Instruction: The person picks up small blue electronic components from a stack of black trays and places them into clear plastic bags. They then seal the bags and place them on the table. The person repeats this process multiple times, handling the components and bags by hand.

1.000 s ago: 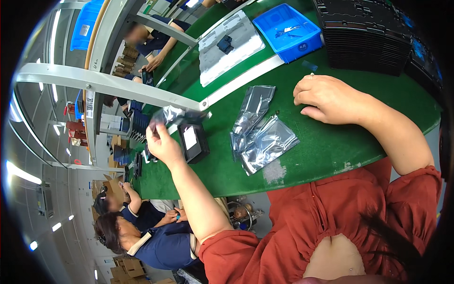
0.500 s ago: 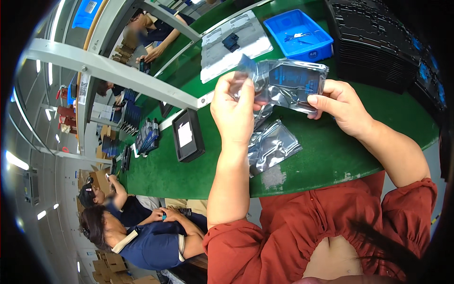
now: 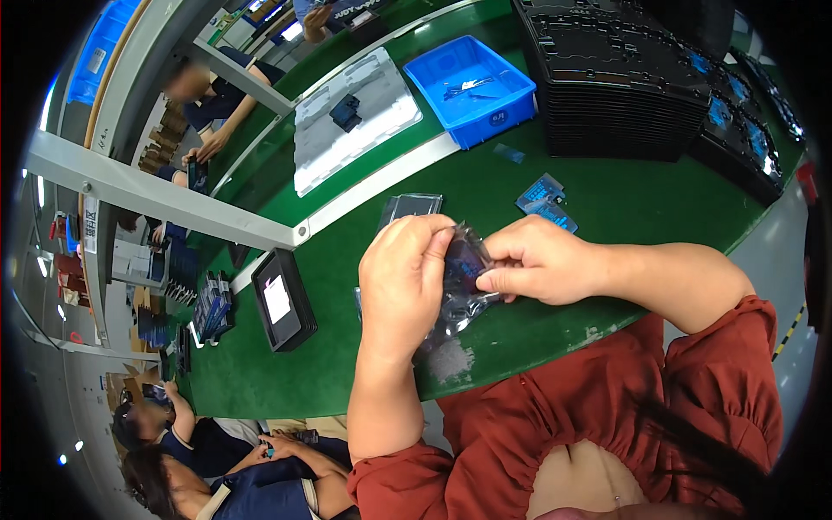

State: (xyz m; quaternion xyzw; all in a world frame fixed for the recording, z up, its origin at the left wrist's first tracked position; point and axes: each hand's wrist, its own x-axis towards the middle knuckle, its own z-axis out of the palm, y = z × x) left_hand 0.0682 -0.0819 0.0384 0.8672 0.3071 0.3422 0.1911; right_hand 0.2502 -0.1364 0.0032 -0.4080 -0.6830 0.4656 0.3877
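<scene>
Both hands busy, everything placed off the blue bin (image 3: 517, 119). Silvery bag (image 3: 460, 305) is on my side of the bin, well apart from it, up between my hands, crumpled. My left grip (image 3: 399, 282) has its far side pinched between thumb and fingers; my right grip (image 3: 542, 263) pinches the other side, thumb on the near face. Dark panel with bluish tint shows in the bag between my fingertips; can't tell if that's a part inside or just the film. Second glossy bag (image 3: 412, 205) lies flat, bin's near side and a bit left, partly hidden by my left grip. Two blue-marked flat pieces (image 3: 555, 216) lie touching each other, near side of the bin and slightly right, just past my right grip. Small clear film scrap (image 3: 509, 153) just beside the bin, near side. Bin itself holds a few thin small bits (image 3: 468, 87). Tall stack of black trays (image 3: 620, 104) is right of the bin, close. Grey-white pad (image 3: 316, 156) left of the bin, with a small dark part (image 3: 346, 113) on it. Black box with a white label (image 3: 299, 325) further left and nearer me than the bin, well apart. Dark device stack (image 3: 212, 308) left of that again, farthest from the bin along the green surface (image 3: 624, 204). Co-worker (image 3: 227, 134) far left of the bin, past the metal frame (image 3: 173, 192), hands on a dark device.
</scene>
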